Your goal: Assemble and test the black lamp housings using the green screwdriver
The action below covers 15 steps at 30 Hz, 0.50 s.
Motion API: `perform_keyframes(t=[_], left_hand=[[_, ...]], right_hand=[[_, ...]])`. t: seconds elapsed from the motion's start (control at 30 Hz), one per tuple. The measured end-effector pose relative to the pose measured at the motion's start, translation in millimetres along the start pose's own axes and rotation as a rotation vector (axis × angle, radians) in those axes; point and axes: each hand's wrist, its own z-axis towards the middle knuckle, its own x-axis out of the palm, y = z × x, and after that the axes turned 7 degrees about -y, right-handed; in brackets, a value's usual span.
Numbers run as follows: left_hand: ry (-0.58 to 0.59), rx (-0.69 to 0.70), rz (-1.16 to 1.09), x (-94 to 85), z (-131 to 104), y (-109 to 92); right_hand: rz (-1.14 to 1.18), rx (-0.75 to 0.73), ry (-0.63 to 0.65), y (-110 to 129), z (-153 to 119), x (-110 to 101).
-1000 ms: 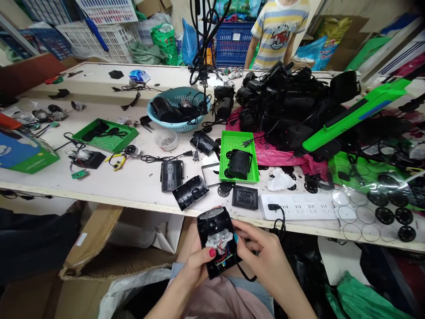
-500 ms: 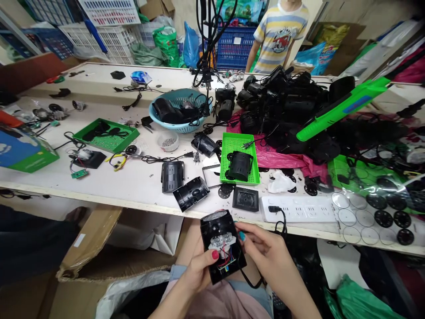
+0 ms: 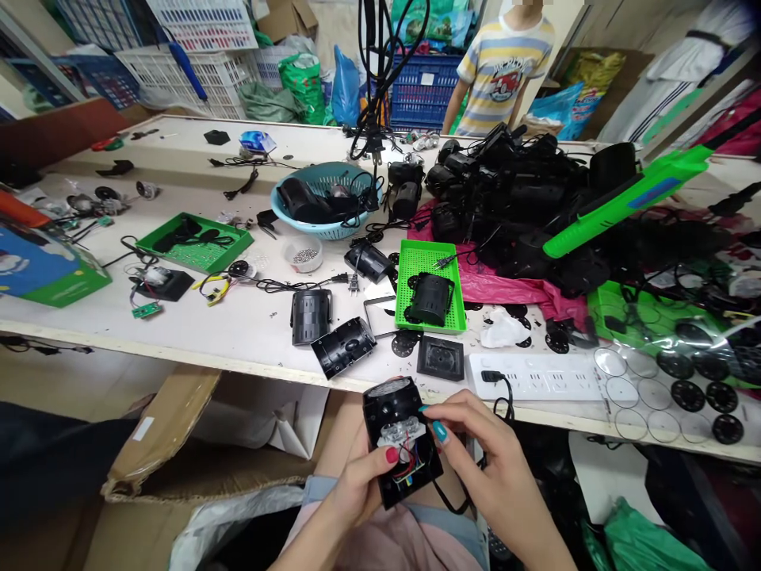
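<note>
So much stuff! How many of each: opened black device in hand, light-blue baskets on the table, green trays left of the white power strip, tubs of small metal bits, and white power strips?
Opened black device in the left hand: 1
Light-blue basket: 1
Green trays: 2
Tub of metal bits: 1
White power strip: 1
Total: 6

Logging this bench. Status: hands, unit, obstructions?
Left hand gripping open black housing, wires exposed. Right hand at its edge. Black cord looping alongside, possibly in the way.
</note>
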Motion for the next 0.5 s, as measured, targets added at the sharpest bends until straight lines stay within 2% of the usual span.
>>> perform_keyframes(t=[0.27,0.5], left_hand=[[-0.037,0.03,-0.017,8.4,-3.2,-3.3],[-0.032,0.057,0.03,-0.7,-0.7,-0.7]], right_hand=[[0.029,0.029,0.043,5.5,-0.3,-0.7],[0.039,0.018,0.011,1.6,-0.3,2.8]])
